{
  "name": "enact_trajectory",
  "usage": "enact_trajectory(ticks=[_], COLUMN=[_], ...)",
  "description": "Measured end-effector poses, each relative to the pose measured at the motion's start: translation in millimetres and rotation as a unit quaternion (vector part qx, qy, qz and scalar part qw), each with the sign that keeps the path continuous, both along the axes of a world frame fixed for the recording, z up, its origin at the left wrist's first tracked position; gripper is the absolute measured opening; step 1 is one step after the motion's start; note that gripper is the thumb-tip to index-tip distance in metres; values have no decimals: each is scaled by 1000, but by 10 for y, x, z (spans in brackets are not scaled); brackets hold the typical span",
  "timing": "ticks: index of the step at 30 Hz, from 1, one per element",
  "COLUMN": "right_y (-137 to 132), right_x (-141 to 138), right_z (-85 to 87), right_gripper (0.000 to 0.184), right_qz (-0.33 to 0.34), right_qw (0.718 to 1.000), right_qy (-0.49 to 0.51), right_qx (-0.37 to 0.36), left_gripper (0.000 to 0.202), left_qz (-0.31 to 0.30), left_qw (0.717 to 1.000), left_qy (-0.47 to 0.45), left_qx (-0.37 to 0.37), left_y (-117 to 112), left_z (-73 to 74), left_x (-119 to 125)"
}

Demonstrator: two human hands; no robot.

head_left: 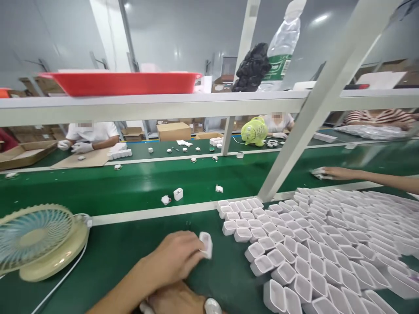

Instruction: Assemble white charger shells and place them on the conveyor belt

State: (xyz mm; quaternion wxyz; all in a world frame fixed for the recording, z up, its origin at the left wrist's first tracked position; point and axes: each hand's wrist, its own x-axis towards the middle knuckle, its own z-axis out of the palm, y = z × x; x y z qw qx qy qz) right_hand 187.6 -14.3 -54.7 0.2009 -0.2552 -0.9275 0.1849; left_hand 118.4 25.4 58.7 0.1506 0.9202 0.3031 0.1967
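The left hand [175, 257] sits low over the green work surface [124, 253], fingers curled around a small white plastic shell [206, 244], which it pinches at its fingertips just above the surface, open side tilted to the right. Below it, at the bottom edge, the right hand [173, 301] rests under the left forearm; too little of it shows to tell whether it is open or closed, though something small and white peeks out beside it, and a round pale piece [212, 306] (a watch face, perhaps) lies just at the wrist. Right of the held shell, well packed, a big field of matching white shells [314, 257] stands in rows with open sides up, covering the near right of the bench. To the left, a cream desk fan [39, 242] stands with its cable trailing forward. Beyond the white rail, the green conveyor belt [137, 183] carries a few loose white pieces [177, 194]. A co-worker's bare arm [369, 176] reaches in from the right, hand on the belt. Overhead, a shelf holds a red tray [124, 83].
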Motion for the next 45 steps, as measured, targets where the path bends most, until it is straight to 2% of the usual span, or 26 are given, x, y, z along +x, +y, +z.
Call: enact_trajectory(ticks=[2, 4, 7, 9, 12, 15, 18, 23, 26, 27, 29, 31, 33, 38, 41, 45], right_y=[-19, -40, -46, -7, 160, 481, 898, 1529, 1808, 1879, 1972, 1975, 1866, 1269, 938, 676], right_x=[35, 89, 152, 170, 175, 188, 229, 248, 216, 206, 187, 165, 133, 43, 63, 186], right_z=[-1, 33, 132, 221, 363, 457, 461, 343, 281, 276, 293, 333, 369, 358, 354, 448], right_gripper=[32, 31, 28, 28, 29, 34, 40, 44, 41, 40, 39, 40, 39, 36, 33, 31], right_qz=[12, 10, 0, 7, -19, -118, -208, -249, -263, -266, -269, -255, -223, -123, -110, -123], right_qw=[1000, 1000, 1000, 999, 997, 990, 972, 962, 960, 960, 960, 964, 973, 991, 992, 990], right_qy=[-12, -14, 13, 39, 66, 33, -18, -23, -17, -14, -6, 4, 18, 44, 57, 52], right_qx=[12, 20, 10, 6, 28, 76, 111, 107, 95, 89, 78, 68, 58, 19, 0, -43], left_gripper=[23, 24, 24, 23, 23, 20, 19, 33, 26, 29, 49, 62, 67, 67, 66, 65], left_qz=[101, 183, 252, 273, 280, 283, 281, 264, 273, 285, 311, 323, 322, 317, 320, 329], left_qw=[995, 983, 967, 962, 959, 955, 949, 944, 946, 944, 939, 936, 937, 938, 936, 932], left_qy=[-21, -19, -20, -29, -46, -69, -117, -169, -155, -151, -144, -137, -134, -134, -133, -137], left_qx=[-3, 6, 4, 6, 25, 55, 77, 99, 79, 65, 30, -4, -27, -51, -59, -64], left_y=[57, 66, -19, -100, -176, -183, -181, -234, -267, -275, -286, -287, -279, -246, -233, -230], left_z=[-42, -147, -346, -465, -595, -674, -710, -661, -623, -622, -644, -693, -754, -877, -914, -937], left_x=[-412, -799, -1228, -1387, -1479, -1483, -1466, -1474, -1479, -1474, -1454, -1434, -1424, -1432, -1424, -1395])
